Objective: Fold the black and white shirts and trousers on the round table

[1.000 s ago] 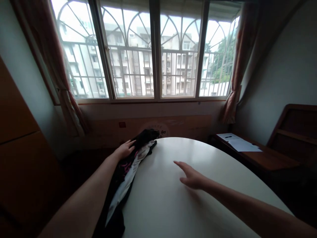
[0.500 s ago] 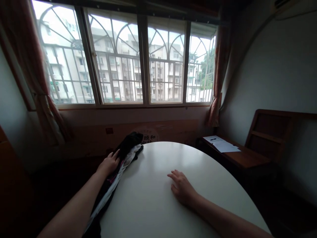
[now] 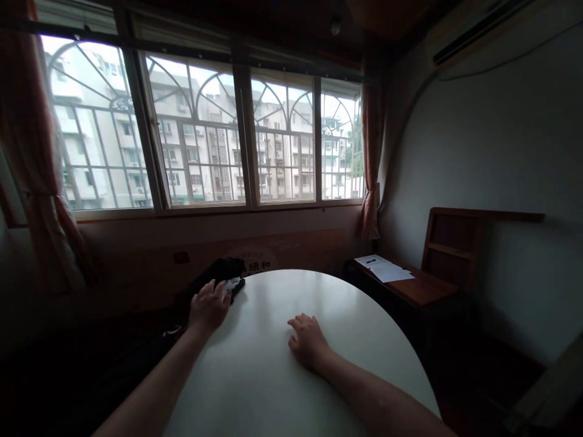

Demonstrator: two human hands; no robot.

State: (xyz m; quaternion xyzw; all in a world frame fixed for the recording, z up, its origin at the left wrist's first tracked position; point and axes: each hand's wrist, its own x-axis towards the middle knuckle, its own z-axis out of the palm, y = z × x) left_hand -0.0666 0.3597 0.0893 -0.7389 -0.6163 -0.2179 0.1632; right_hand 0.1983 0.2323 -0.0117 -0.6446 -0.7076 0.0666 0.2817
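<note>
A bundle of dark cloth (image 3: 214, 272) lies along the left edge of the white round table (image 3: 264, 376), with a small white part (image 3: 232, 283) showing at its far end. It looks like clothing, but its kind I cannot make out in the dim light. My left hand (image 3: 210, 306) is over the table's left rim beside this cloth, back of the hand up and fingers apart. On the tabletop rests my right hand (image 3: 308, 341), its fingers loosely spread and nothing in them.
To the right, a low wooden bench (image 3: 423, 291) holds white papers (image 3: 387, 270) and a dark pen (image 3: 371, 261). Barred windows (image 3: 200, 133) with tied curtains (image 3: 371, 164) fill the far wall. An air conditioner (image 3: 478, 33) hangs at upper right.
The cloth has slid leftward off the tabletop, and most of its white part no longer shows. My left hand has come away from the bundle toward the rim. The view has turned right and tilted up.
</note>
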